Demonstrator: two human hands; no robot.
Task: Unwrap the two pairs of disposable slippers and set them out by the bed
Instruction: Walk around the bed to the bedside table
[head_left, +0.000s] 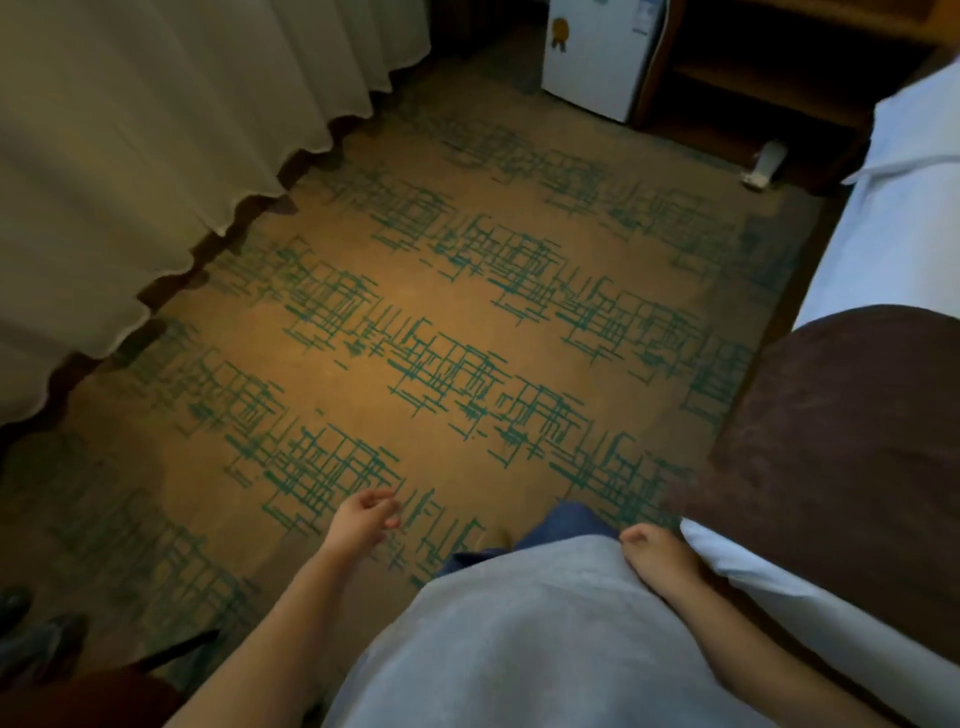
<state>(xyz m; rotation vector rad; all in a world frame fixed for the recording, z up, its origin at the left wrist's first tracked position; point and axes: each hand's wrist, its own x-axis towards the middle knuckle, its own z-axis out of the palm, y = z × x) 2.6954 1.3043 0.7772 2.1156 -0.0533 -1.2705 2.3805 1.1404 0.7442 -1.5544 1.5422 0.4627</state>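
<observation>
Bed (883, 249): white sheet, brown runner (852, 415), at my right. Left hand (363, 519) and right hand (657, 553): fingers loosely curled, holding nothing, above patterned carpet (415, 322).

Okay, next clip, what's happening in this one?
A person stands on a patterned carpet beside a bed, looking down. Both hands are empty: the left hand hangs loosely curled over the carpet, and the right hand hangs by the bed's edge near a brown bed runner. No slippers or wrappers show anywhere in view. A curtain hangs on the left, and a small white fridge stands at the far wall.
</observation>
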